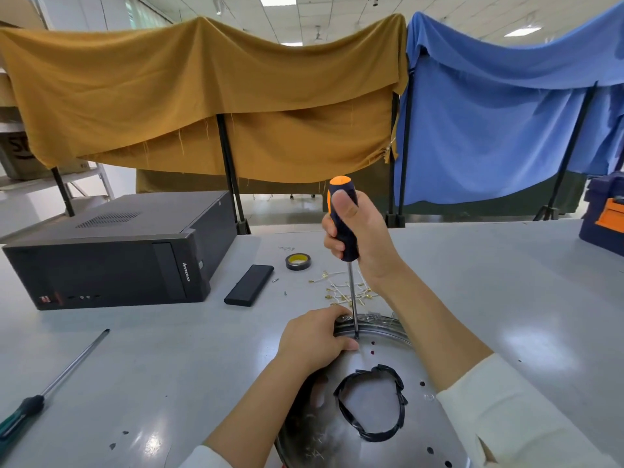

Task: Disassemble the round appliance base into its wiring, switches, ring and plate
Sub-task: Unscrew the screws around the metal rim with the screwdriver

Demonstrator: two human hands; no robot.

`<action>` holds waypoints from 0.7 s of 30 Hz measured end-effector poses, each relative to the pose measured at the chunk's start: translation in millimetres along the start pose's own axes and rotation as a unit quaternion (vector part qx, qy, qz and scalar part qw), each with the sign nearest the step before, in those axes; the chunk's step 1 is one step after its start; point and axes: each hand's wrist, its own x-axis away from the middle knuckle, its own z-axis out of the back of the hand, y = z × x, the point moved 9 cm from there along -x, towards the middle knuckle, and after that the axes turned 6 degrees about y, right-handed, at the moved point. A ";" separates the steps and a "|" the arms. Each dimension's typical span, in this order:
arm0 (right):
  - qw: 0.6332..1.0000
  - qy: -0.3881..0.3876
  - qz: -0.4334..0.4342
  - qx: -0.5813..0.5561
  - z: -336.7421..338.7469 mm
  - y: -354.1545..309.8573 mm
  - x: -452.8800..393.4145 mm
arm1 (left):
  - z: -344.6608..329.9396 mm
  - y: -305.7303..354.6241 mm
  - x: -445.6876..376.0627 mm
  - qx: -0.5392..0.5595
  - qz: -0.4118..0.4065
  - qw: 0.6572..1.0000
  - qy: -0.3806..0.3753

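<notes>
The right hand point(358, 231) is wrapped round the screwdriver point(346, 231), held nearly upright so its tip bears straight down near the far rim of the round appliance base point(378, 393), probably on a screw there. The left hand point(314, 342) curls over that rim beside the tip, apparently to steady it. The base lies on the tabletop point(506, 282) close to the person: shiny metal, dotted with small holes, a black-edged opening in the middle

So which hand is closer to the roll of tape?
Right. The right hand grips the screwdriver just beside the tape roll; the left hand holds the base rim, nearer the camera.
</notes>
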 end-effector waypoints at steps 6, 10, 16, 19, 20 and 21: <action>0.990 0.091 0.077 0.069 12.3 -3.3 5.3 | 1.1 -0.3 0.2 -0.002 -0.002 1.000 0.003; 0.990 0.089 0.064 0.094 15.5 -2.8 6.6 | 1.1 -2.4 -0.4 0.001 0.003 1.000 0.002; 0.992 0.107 0.048 0.053 21.1 -2.2 5.0 | 2.1 0.1 0.2 -0.005 0.000 1.000 0.006; 0.988 0.115 0.076 0.071 23.7 -5.2 6.5 | 2.2 -0.5 0.4 -0.006 0.001 1.000 0.007; 0.987 0.117 0.079 0.075 25.2 -5.3 6.8 | 2.3 -0.5 0.5 -0.006 0.002 1.000 0.007; 0.986 0.121 0.076 0.080 26.8 -4.8 7.1 | 2.4 -0.4 0.5 -0.007 0.002 1.000 0.006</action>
